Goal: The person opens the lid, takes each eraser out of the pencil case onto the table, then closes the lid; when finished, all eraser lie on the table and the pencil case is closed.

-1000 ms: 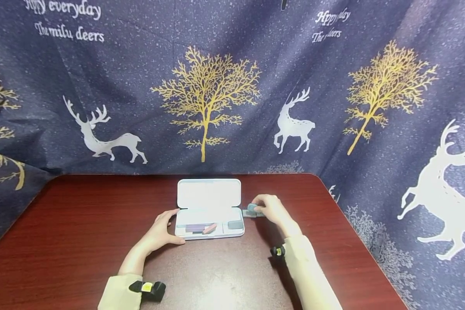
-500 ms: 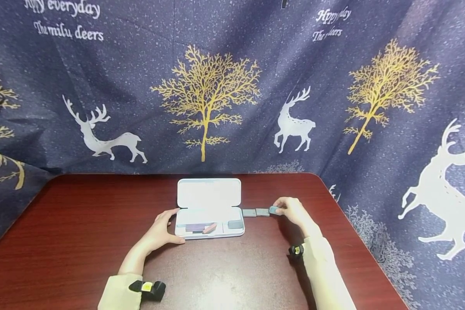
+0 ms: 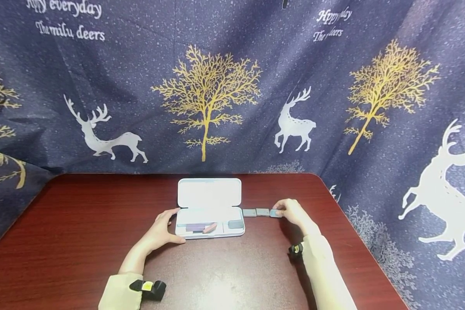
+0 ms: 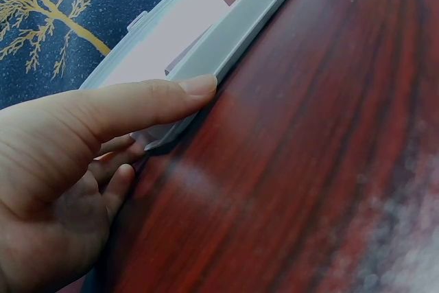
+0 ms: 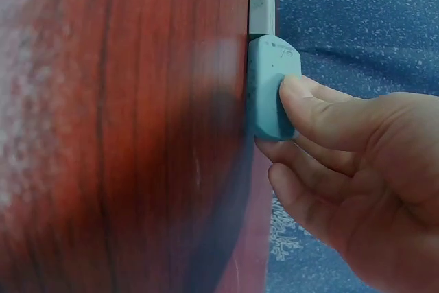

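A white pencil case [image 3: 209, 193] lies with its lid up on the table. My left hand [image 3: 156, 234] grips its left end, thumb [image 4: 199, 86] along the front edge and fingers round the far side. Within the case are a purple block [image 3: 195, 227], a pinkish piece [image 3: 210, 228] and a grey-blue block [image 3: 235, 224]. To the right, my right hand [image 3: 296, 214] pinches a blue eraser [image 5: 271, 90] between thumb and fingers, resting at the end of a row. Two flat grey blocks, the near one [image 3: 249, 212] and the middle one [image 3: 262, 212], complete that row beside the case.
The reddish-brown wooden table [image 3: 100, 202] has a glossy glare at its front middle. Behind and to the right hangs a dark blue curtain [image 3: 232, 142] with deer and trees. Black straps with cameras sit on both wrists.
My right hand has carried the blue eraser rightward from above the grey blocks, then set it down flat at the row's right end. My left hand stays on the case.
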Demonstrator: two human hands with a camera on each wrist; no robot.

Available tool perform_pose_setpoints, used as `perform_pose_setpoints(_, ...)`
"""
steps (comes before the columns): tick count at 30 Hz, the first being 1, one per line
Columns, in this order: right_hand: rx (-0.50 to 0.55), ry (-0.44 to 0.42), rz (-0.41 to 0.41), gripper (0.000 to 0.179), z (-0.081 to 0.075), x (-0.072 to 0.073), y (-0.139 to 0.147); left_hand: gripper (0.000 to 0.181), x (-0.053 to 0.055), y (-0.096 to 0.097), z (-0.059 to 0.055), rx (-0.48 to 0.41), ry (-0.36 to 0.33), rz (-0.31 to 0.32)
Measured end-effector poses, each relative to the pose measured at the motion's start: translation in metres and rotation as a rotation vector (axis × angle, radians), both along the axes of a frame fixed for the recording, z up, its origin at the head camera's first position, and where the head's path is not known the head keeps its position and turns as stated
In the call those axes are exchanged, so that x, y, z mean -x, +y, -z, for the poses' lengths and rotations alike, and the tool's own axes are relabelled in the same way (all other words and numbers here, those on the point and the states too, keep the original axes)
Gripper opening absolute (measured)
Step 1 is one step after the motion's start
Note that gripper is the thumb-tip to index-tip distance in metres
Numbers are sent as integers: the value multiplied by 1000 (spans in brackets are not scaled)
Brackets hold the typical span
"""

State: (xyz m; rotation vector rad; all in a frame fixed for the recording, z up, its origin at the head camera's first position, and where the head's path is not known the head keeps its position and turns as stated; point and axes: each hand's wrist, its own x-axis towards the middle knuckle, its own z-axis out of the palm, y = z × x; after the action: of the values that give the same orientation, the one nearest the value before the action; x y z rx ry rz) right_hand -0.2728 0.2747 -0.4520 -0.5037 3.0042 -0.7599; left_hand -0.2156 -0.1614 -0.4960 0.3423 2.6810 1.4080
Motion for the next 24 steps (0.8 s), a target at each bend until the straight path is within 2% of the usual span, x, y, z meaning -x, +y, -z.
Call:
perform_pose_setpoints(10,-32,0,-12,9,1,5,-1,105,-1,0,-1,-2,9,4)
perform_pose_setpoints(17,-33,-3,10,9,2,6,-3,103,-3,1,-2,1,70,11)
perform_pose_setpoints(24,-18,-24,35,9,2,6,-4,104,-1,1,1,3,11,2)
